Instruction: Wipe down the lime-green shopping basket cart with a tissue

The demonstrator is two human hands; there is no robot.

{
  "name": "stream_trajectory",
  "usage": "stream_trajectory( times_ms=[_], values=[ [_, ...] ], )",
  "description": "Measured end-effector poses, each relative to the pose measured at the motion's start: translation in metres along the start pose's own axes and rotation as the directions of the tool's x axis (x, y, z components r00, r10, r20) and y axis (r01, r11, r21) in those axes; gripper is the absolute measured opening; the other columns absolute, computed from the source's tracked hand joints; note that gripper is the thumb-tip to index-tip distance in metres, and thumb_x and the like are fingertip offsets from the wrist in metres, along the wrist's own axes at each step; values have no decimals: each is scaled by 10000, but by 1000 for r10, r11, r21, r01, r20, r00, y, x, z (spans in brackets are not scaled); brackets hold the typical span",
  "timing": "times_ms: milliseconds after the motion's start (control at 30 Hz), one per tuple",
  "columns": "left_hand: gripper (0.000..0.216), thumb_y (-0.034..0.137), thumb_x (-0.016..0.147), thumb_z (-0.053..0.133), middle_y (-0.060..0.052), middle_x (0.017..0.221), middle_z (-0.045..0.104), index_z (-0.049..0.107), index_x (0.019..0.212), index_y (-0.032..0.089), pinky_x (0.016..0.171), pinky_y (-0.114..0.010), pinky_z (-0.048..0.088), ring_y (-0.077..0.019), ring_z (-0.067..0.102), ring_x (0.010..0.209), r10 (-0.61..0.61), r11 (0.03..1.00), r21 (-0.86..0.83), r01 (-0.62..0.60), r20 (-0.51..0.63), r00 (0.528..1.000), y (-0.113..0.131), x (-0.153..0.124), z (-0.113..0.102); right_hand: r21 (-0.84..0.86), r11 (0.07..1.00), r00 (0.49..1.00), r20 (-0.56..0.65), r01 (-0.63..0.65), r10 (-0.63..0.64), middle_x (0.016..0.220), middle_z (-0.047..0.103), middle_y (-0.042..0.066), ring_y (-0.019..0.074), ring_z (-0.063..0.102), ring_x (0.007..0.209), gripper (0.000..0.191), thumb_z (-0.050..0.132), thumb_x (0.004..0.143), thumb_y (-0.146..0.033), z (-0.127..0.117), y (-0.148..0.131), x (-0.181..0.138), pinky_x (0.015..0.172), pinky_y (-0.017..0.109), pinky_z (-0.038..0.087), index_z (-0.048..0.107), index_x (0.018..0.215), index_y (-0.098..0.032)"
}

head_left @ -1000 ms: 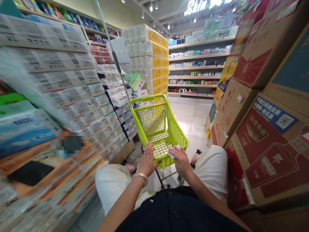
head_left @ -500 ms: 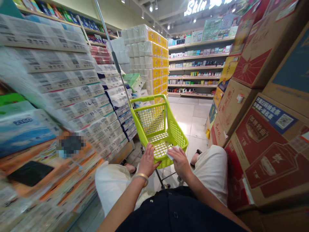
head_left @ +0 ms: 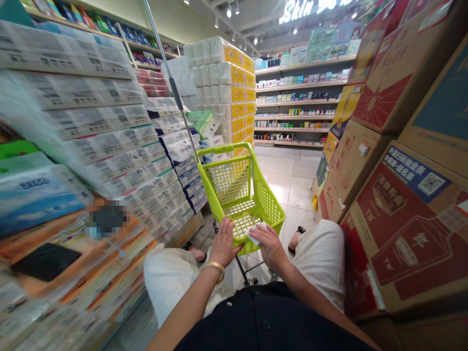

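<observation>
A small lime-green shopping cart (head_left: 209, 187) with a latticed basket stands between my knees. My left hand (head_left: 223, 245) is closed over the left part of its near rim, fingers on the inside and thumb at the outer edge. My right hand (head_left: 269, 244) presses a folded white wipe (head_left: 253, 237) onto the same rim, just right of my left hand. Part of the wipe is hidden under the fingers. From the cart's far left corner a metal pole (head_left: 175, 92) with a dark sleeve rises.
Stacked cardboard cartons (head_left: 405, 219) line the right side. Wrapped paper packs (head_left: 120, 141) are piled on the left, with a dark phone-like slab (head_left: 47, 262) lying on lower packs. Ahead are a tall stack of paper rolls (head_left: 215, 73) and stocked shelves (head_left: 292, 117). Tiled floor (head_left: 292, 168) runs between.
My right hand has slid the wipe slightly left along the near rim, toward my left hand. My left hand and the cart have stayed put.
</observation>
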State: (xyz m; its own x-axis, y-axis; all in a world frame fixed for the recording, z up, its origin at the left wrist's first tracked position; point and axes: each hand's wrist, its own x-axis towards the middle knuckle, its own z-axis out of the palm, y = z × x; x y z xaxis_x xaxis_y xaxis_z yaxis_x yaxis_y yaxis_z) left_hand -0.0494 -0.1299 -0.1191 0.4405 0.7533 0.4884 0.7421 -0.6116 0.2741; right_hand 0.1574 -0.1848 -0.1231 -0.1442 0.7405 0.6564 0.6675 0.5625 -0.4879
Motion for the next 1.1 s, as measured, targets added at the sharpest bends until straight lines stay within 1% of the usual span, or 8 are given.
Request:
stream_trajectory(
  times_ms=[200, 433, 500, 700, 767, 867, 967, 1100],
  values=[
    [633, 339, 767, 702, -181, 1428, 432, 392, 1294, 174, 1160, -583, 338, -354, 261, 1465, -5, 1000, -1, 5, 10, 1000, 2, 1, -1, -76, 960, 930, -280, -269, 238, 1177, 727, 62, 262, 582, 1250, 494, 397, 794, -39, -22, 37, 2, 1102, 551, 356, 715, 1122, -228],
    [601, 331, 790, 673, -186, 1437, 427, 398, 1300, 171, 1153, -571, 353, -351, 275, 1460, -11, 1000, -4, 11, -8, 1000, 0, 0, 3, 9, 999, 998, 49, 42, -42, 1242, 699, 13, 186, 551, 1291, 515, 421, 820, -26, 8, -10, 0, 1145, 460, 324, 678, 1184, -283],
    [603, 333, 788, 676, -181, 1436, 430, 398, 1300, 176, 1149, -569, 359, -349, 276, 1459, -14, 1000, -5, 14, -7, 1000, -1, -1, 2, -1, 1000, 999, 36, 24, -24, 1239, 701, 20, 185, 560, 1281, 511, 420, 824, -27, 4, -6, 1, 1140, 457, 330, 674, 1190, -277],
    [640, 344, 763, 710, -179, 1436, 425, 397, 1297, 181, 1158, -578, 344, -356, 269, 1462, -9, 1000, -11, 9, -1, 1000, 1, 0, 1, -84, 964, 944, -241, -251, 225, 1196, 719, 59, 246, 571, 1266, 489, 394, 807, -34, -19, 33, 3, 1120, 548, 334, 710, 1126, -228],
    [638, 339, 765, 703, -178, 1434, 427, 393, 1301, 184, 1161, -587, 333, -352, 264, 1465, -9, 1000, -17, 9, -5, 1000, 2, 1, 2, -74, 972, 957, -207, -221, 202, 1203, 716, 55, 245, 566, 1271, 495, 403, 800, -32, -13, 25, 2, 1128, 549, 326, 709, 1131, -237],
    [632, 318, 768, 692, -187, 1439, 423, 387, 1304, 179, 1156, -589, 340, -352, 264, 1465, -13, 1000, -16, 13, -5, 1000, 2, 1, 4, -37, 998, 997, -58, -43, 41, 1229, 705, 35, 216, 562, 1279, 507, 417, 810, -25, 4, -2, 0, 1143, 501, 326, 691, 1166, -262],
    [628, 283, 764, 685, -192, 1451, 415, 386, 1306, 179, 1154, -581, 347, -349, 262, 1466, -8, 1000, -13, 8, -6, 1000, -1, 0, 4, 6, 997, 995, 59, 76, -77, 1245, 698, 18, 184, 548, 1295, 515, 435, 835, -31, 11, -16, -1, 1146, 454, 336, 661, 1215, -294],
    [624, 325, 773, 688, -176, 1443, 421, 387, 1303, 192, 1152, -585, 348, -346, 266, 1465, -10, 1000, -15, 10, -10, 1000, -1, -1, 2, -64, 994, 993, -84, -90, 85, 1238, 701, 37, 203, 574, 1267, 498, 419, 831, -37, -6, 9, 1, 1139, 483, 339, 680, 1188, -265]
  ],
)
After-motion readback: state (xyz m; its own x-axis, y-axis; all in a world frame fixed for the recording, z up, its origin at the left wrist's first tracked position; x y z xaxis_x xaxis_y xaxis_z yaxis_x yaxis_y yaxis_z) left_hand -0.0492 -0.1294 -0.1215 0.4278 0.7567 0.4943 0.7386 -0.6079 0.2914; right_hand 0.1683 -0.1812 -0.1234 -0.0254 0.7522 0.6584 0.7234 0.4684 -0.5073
